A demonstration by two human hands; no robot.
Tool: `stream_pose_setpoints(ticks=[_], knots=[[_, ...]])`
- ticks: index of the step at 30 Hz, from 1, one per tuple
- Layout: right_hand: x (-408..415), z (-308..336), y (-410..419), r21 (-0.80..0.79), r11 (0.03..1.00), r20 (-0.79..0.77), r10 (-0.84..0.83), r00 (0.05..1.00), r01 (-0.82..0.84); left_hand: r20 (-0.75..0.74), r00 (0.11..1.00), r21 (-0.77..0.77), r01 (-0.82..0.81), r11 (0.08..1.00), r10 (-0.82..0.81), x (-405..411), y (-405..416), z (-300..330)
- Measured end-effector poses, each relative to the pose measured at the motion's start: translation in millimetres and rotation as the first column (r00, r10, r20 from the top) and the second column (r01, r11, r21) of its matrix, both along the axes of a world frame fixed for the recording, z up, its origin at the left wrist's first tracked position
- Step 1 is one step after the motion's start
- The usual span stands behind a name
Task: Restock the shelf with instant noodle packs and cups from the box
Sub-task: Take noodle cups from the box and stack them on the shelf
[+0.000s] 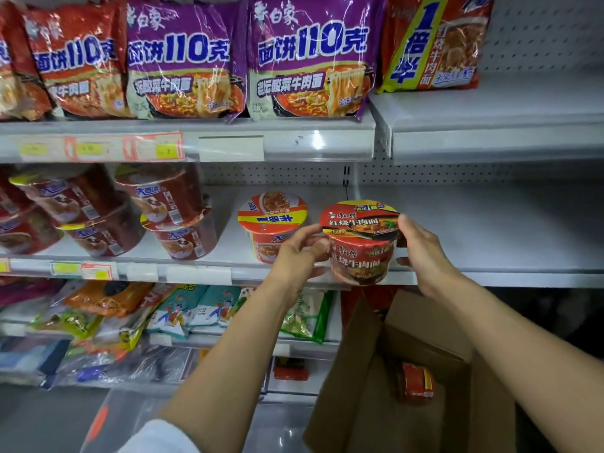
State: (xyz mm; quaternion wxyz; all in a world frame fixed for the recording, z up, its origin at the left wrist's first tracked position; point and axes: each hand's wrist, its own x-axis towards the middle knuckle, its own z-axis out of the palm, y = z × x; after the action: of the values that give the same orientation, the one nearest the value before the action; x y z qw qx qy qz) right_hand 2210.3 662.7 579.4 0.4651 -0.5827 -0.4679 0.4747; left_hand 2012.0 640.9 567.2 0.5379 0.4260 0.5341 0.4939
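Both hands are holding one red noodle cup (359,243) in front of the middle shelf (490,223), at its front edge. The left hand (299,253) is gripping the cup's left side, fingers (307,235) curled round the rim and wall. The right hand (421,253) is gripping the right side, thumb on the lid's edge and the other fingers wrapping behind and under. The cup is sitting upright, slightly tilted toward the camera, and whether its base is touching the shelf cannot be told.

Just left of it, a second cup (271,223) with a yellow-banded lid is standing on the same shelf. Farther left, dark red cups (170,210) are lying stacked and tipped. On the top shelf (294,132), purple packs (310,57) and red packs (78,57) are standing in a row. Below the right forearm, an open cardboard box (408,322) is showing a red pack (418,382) lying inside.
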Motion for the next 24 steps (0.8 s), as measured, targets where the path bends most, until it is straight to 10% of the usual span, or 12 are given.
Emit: stream_pose_setpoints(ticks=[24], knots=[[30,-37,83,-0.152,0.987,-0.106,0.036,0.994,-0.052,0.005,1.000,-0.133,0.021,0.991,-0.020,47,74,-23]])
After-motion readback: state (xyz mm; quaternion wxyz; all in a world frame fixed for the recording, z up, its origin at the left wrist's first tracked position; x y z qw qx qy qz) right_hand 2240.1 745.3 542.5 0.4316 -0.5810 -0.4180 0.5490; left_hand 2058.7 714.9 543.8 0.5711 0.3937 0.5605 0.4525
